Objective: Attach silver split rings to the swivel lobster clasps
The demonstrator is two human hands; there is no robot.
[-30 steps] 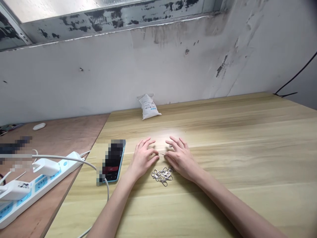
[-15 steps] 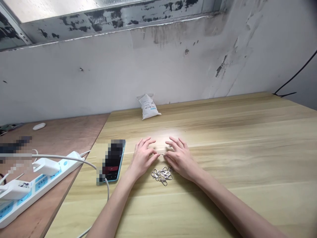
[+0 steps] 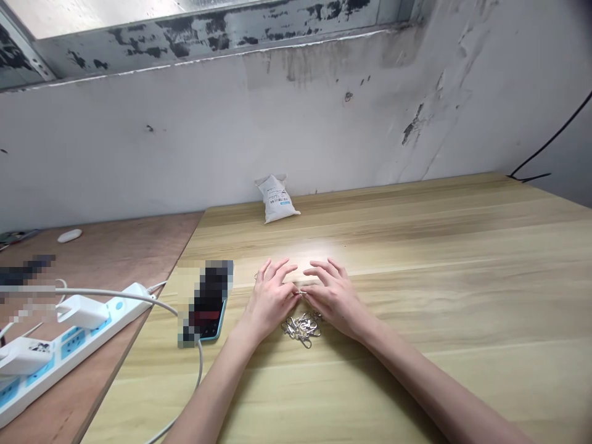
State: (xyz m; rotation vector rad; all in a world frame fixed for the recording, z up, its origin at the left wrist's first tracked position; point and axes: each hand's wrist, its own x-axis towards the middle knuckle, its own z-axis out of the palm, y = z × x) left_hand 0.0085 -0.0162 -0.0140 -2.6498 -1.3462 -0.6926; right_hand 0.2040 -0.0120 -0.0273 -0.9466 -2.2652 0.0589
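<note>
My left hand (image 3: 272, 300) and my right hand (image 3: 333, 301) meet fingertip to fingertip above the wooden table. Thumb and index finger of each pinch a small silvery metal piece (image 3: 301, 292), mostly hidden by the fingers; its exact kind is unclear. The other fingers of both hands are raised and slightly spread. Just below the fingertips lies a small pile of silvery metal swivel clasps (image 3: 303, 328), partly behind the hands. A thin metal ring (image 3: 256, 276) shows beside the left hand's fingers.
Left of my left hand lies a phone (image 3: 213, 328), partly pixelated, with a white cable (image 3: 200, 364) running past it. A power strip (image 3: 111, 314) with plugged-in chargers sits on the brown table. A white packet (image 3: 278, 200) rests near the wall.
My left hand has shifted slightly right, and the fingertips of both hands are closer together around the small metal piece. The thin ring now shows left of my left hand.
</note>
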